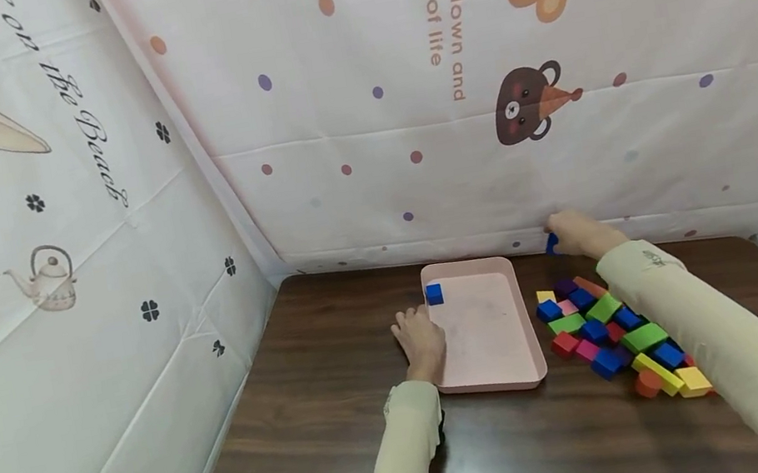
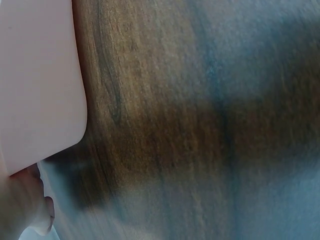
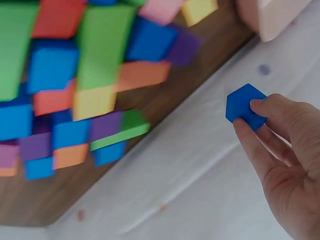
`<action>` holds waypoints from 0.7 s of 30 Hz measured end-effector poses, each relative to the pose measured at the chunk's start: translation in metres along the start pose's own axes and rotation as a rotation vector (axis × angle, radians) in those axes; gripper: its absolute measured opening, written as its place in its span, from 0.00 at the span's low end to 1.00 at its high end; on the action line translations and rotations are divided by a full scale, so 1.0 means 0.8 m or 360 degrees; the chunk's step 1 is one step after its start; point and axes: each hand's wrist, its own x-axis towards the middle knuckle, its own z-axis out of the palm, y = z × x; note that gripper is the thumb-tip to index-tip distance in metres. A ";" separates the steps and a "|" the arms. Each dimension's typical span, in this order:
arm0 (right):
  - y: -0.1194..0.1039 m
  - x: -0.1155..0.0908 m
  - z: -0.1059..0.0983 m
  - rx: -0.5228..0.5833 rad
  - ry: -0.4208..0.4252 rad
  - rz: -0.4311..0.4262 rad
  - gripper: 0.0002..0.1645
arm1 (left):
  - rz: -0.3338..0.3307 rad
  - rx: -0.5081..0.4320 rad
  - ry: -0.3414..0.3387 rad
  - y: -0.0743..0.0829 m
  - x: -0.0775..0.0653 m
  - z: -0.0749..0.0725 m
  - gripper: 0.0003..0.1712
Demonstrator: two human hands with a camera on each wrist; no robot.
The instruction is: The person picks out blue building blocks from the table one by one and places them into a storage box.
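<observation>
My right hand (image 1: 576, 234) pinches a blue block (image 3: 244, 107) between thumb and fingertips, beyond the far end of a block pile. In the right wrist view the block shows a six-sided outline, and its far part is hidden by the fingers. At the left rim of a shallow pink tray (image 1: 484, 336) rests my left hand (image 1: 420, 339), its fingers loosely bent and pointing away from me. Only part of that hand (image 2: 25, 205) shows in the left wrist view, beside the tray wall. One blue cube (image 1: 434, 294) lies inside the tray, near its far left corner.
Right of the tray, several coloured blocks (image 1: 594, 331) lie close together under my right forearm. The dark wooden table (image 1: 316, 400) meets a printed white cloth (image 1: 370, 187) along its far edge. Another cloth wall (image 1: 141, 354) stands on the left.
</observation>
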 end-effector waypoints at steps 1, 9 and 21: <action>-0.008 0.003 -0.003 0.0006 0.0001 -0.0013 0.22 | -0.0002 0.0012 -0.0005 0.001 0.000 0.001 0.16; -0.069 0.041 0.002 0.0068 0.0042 -0.0156 0.21 | 0.0039 0.0097 0.0020 0.004 0.000 0.004 0.17; -0.155 0.073 0.050 0.0177 -0.0127 -0.0208 0.22 | 0.0037 0.0184 -0.0004 0.008 -0.006 0.006 0.18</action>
